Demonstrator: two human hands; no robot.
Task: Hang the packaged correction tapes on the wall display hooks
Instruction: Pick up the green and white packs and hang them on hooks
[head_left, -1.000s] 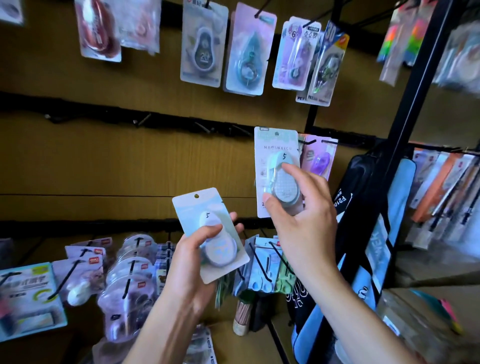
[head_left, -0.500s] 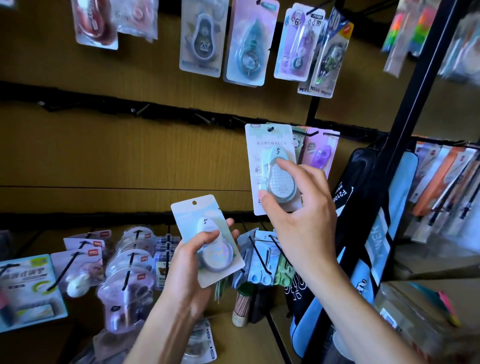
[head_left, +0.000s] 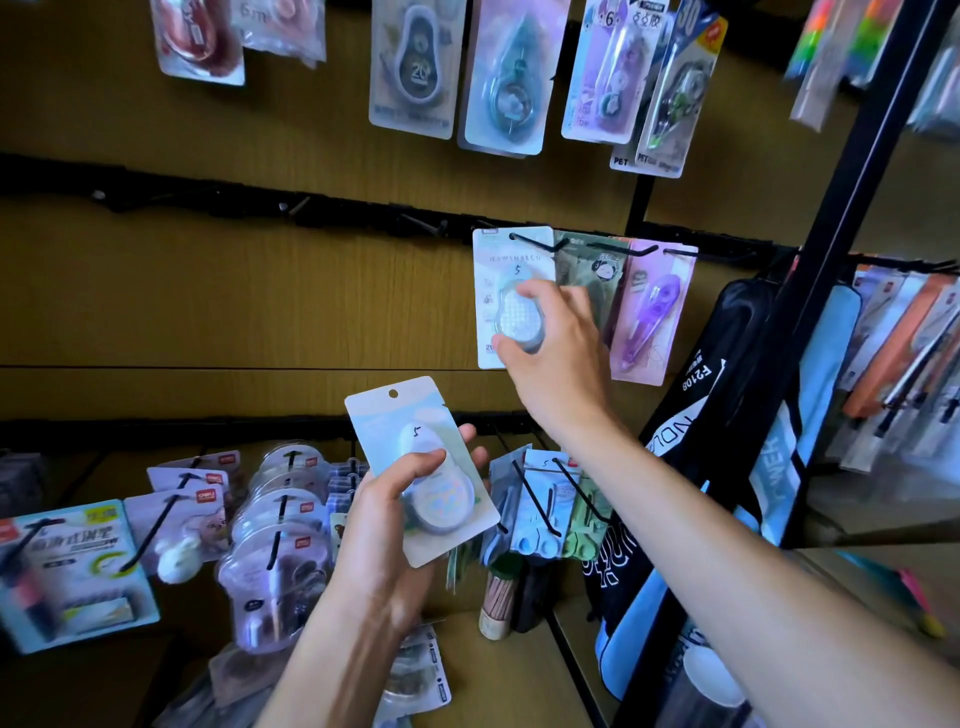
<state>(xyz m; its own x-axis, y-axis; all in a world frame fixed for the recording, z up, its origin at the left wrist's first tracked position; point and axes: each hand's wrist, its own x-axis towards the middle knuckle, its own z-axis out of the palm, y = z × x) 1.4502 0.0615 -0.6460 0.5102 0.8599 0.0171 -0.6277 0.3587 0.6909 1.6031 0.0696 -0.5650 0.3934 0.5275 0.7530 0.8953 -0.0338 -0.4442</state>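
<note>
Right hand (head_left: 558, 358) gripping a carded correction tape (head_left: 511, 296) threaded on a wall hook (head_left: 532, 244), bare panel leftward, left hand (head_left: 389, 514) clasping a second pack (head_left: 421, 467)

Soft, even daylight falls on the brown wall panel (head_left: 208, 291), brightest toward the upper right, where the hanging packs (head_left: 831, 47) smear into blur. Plastic blisters on the upper row (head_left: 415, 67) catch pale glare. The lower left corner sinks into dim shadow. The wide lens bends the black upright (head_left: 852, 249) (and the slat lines), and the edges go soft.
</note>
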